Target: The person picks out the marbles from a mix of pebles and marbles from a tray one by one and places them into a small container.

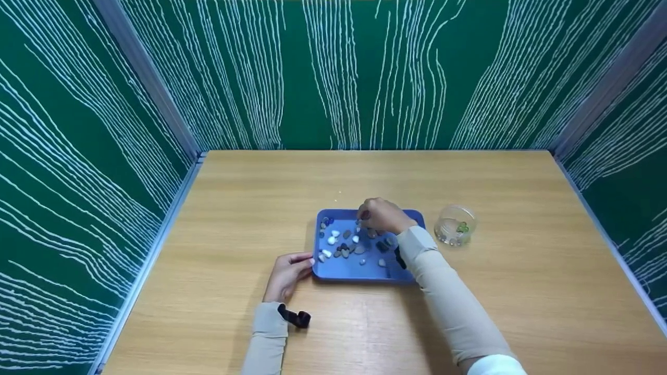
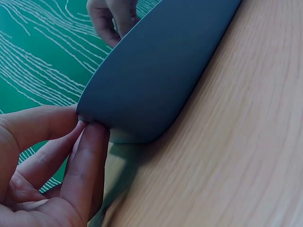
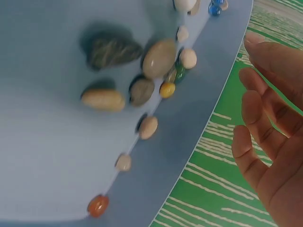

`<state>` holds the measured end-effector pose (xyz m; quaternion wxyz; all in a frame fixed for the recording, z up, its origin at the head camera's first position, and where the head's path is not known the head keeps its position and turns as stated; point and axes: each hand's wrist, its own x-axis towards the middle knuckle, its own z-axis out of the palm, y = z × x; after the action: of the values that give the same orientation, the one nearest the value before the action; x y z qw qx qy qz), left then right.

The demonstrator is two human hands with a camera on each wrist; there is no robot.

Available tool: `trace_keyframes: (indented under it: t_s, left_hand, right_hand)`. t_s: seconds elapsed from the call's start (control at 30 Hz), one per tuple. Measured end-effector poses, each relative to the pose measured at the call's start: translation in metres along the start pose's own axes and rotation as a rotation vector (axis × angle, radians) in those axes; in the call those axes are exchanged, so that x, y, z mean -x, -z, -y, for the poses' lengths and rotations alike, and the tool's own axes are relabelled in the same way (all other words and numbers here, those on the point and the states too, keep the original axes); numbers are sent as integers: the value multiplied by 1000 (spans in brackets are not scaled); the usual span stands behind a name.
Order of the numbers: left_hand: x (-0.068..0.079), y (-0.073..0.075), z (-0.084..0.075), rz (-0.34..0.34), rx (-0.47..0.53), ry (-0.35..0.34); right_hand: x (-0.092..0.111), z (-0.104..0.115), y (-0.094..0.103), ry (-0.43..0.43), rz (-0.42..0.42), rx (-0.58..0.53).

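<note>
A blue tray (image 1: 344,271) with several pebbles and glassy stones spread over it stands on the table. My left hand (image 1: 286,273) pinches the tray's near left corner; in the left wrist view its fingers (image 2: 87,165) meet the grey-blue outer wall (image 2: 151,80). Above the far part of the tray is my right hand (image 1: 383,214). In the right wrist view its fingers (image 3: 255,109) are loosely bent beside the rim, and no stone shows between them. Close to that edge lie a dark grey stone (image 3: 113,52), a yellow bead (image 3: 167,90) and an orange-red stone (image 3: 98,205).
To the right of the tray stands a clear round container (image 1: 455,212) with a green item (image 1: 462,227) and small clear pieces in it. Tiny pale specks (image 1: 337,197) lie beyond the tray. Green panels (image 1: 328,78) with white lines enclose the wooden table (image 1: 250,208).
</note>
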<state>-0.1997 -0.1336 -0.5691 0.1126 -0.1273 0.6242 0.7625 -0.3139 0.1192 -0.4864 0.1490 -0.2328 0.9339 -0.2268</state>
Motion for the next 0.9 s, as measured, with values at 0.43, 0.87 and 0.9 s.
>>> trace_keyframes:
  t_s: [0.43,0.87,0.9]
  left_hand:
    - [1,-1,0,5,26,-19]
    - [0,-1,0,16,33,-17]
    - [0,-1,0,15,33,-16]
  right_hand:
    - [19,-22,15,34,-94,38]
    - [34,-45,28,-32,-130,22]
    - [35,-47,29,-36,-135,24]
